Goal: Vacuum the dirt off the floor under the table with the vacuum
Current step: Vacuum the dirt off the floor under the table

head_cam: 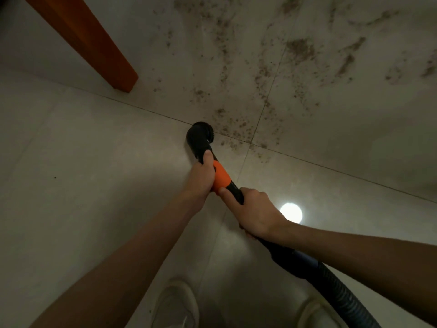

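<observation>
- the floor (71,162) is pale glossy tile with thin dark grout lines crossing near the middle, takes up pretty much the whole shot
- dirt (300,49) is brownish specks and smeary patches all over the upper right tiles, thinning out toward the grout crossing
- an orange-brown wooden table leg (89,41) slants in from the top left and lands on the tile, well apart from the heaviest dirt
- the vacuum (307,263) shows as a black ribbed hose coming in from the bottom right corner, then a black tube with an orange collar (221,177)
- two pale shoes (176,304) at the bottom edge, kinda dim and blurry
- right hand (254,213) is wrapped around the black tube just behind the orange collar, fingers curled round it, thumb lying along the tube
- left hand (201,176) grips the tube further forward at the front of the collar, fingers curled under, thumb stretched out on top
- the round black brush head (199,134) sits at the grout crossing, right at the near edge of the dirt, bristles facing the specks
- bright round light reflection (291,212) on the tile just beside the right wrist
</observation>
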Demonstrator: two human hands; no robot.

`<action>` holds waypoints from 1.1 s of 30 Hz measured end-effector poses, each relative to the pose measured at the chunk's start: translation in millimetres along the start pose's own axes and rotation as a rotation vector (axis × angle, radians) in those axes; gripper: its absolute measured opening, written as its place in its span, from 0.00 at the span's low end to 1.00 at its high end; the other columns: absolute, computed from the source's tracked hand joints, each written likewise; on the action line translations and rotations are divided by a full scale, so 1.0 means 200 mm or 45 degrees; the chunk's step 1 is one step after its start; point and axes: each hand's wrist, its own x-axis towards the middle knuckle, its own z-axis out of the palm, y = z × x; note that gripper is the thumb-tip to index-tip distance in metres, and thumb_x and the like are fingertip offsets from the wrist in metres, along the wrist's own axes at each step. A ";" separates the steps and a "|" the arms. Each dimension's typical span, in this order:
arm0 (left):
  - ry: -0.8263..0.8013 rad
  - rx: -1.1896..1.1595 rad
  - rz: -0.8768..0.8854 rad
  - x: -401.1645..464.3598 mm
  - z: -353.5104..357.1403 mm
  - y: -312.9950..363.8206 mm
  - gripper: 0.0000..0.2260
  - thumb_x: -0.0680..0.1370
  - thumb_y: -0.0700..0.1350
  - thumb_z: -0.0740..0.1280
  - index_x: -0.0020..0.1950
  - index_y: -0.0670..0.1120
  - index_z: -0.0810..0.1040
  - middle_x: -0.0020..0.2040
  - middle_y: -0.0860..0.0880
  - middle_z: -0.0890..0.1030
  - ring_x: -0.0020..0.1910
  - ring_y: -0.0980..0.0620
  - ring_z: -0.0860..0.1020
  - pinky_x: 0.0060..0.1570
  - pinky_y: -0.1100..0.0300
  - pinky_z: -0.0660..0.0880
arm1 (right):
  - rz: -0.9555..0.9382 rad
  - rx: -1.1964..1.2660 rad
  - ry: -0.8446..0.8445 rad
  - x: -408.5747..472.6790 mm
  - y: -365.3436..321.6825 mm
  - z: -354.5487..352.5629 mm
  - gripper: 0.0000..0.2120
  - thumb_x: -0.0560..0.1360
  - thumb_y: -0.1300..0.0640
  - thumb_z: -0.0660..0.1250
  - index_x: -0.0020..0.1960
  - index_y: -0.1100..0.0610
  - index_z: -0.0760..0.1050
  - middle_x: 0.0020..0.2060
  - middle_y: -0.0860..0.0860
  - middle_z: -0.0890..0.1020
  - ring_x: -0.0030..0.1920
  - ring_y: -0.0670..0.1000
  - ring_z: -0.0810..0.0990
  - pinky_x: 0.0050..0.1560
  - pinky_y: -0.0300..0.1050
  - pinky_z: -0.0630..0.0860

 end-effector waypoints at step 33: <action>0.070 0.069 -0.054 -0.10 -0.01 -0.12 0.24 0.82 0.55 0.52 0.70 0.40 0.64 0.63 0.39 0.73 0.60 0.41 0.73 0.63 0.44 0.70 | 0.108 0.122 -0.230 -0.09 0.06 0.00 0.24 0.78 0.37 0.56 0.43 0.58 0.72 0.25 0.52 0.77 0.20 0.48 0.74 0.28 0.41 0.75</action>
